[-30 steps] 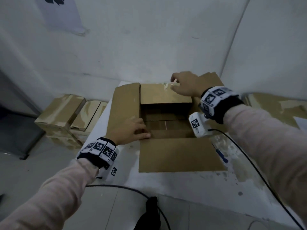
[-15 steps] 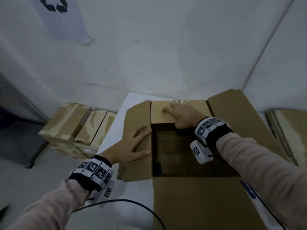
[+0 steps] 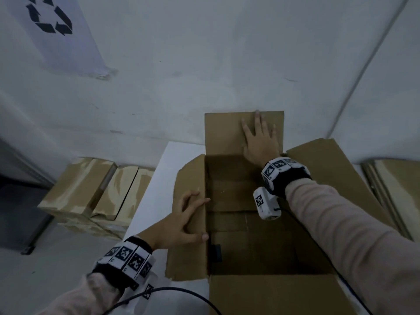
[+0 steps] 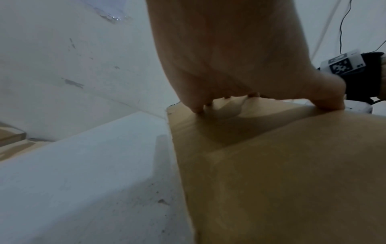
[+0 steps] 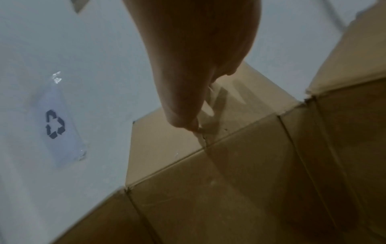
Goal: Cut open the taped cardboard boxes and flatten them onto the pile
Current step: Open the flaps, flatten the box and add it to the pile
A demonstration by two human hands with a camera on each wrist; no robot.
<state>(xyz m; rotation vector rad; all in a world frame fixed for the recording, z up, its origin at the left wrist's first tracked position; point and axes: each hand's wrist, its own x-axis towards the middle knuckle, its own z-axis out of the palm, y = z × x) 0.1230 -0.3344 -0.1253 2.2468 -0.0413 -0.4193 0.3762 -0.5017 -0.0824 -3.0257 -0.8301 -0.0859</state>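
Observation:
An opened brown cardboard box (image 3: 250, 223) stands on a white table (image 3: 159, 178) with its top flaps spread. My right hand (image 3: 259, 137) lies flat with straight fingers on the far flap (image 3: 222, 130), which stands up against the wall; the same flap (image 5: 167, 145) shows in the right wrist view. My left hand (image 3: 188, 217) rests with spread fingers on the left flap (image 3: 188, 258), thumb at the box rim. In the left wrist view the left hand's fingertips (image 4: 196, 109) touch the cardboard (image 4: 282, 173). The box is empty inside.
Several taped cardboard boxes (image 3: 91, 196) sit on the floor to the left of the table. Flattened cardboard (image 3: 395, 189) leans at the right. A recycling sign (image 3: 50, 19) hangs on the wall. Cables (image 3: 181, 294) run from both wrist bands across the table.
My right hand has pushed the far flap up and back against the wall. My left hand stays on the left flap. The view has moved closer over the box.

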